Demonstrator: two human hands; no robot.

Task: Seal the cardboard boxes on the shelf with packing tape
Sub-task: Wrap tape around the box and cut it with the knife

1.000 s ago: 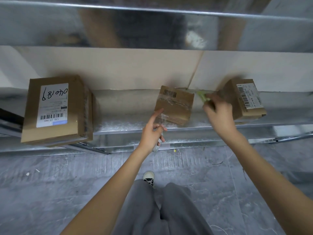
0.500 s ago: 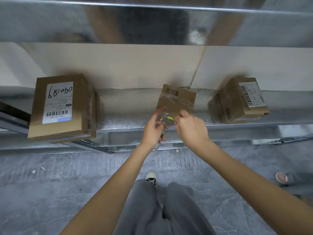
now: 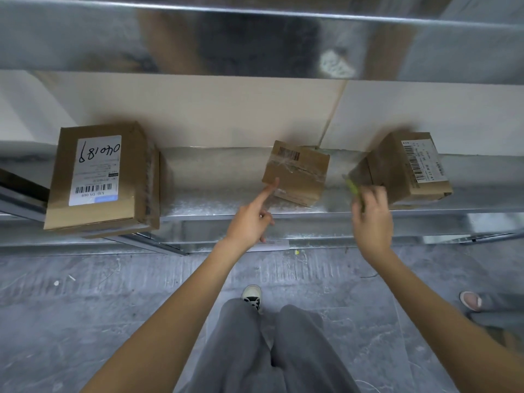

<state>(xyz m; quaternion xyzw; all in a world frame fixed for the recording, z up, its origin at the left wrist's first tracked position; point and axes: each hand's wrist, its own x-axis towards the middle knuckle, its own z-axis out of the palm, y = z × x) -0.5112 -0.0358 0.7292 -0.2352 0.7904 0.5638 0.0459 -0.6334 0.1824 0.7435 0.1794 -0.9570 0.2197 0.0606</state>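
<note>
large labelled box (image 3: 102, 177) — far left of the metal shelf (image 3: 215, 199), untouched. left hand (image 3: 249, 222): forefinger out, its tip at the near-left corner of the taped middle box (image 3: 297, 174), other fingers curled, holding nothing. right hand (image 3: 373, 222) grips a green tool (image 3: 353, 188) — right box (image 3: 408, 168) just beyond, nearest it.

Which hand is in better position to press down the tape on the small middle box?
Probably the left hand: its index fingertip already reaches the middle box at its near corner. The right hand grips a green tool beside the right box.
</note>
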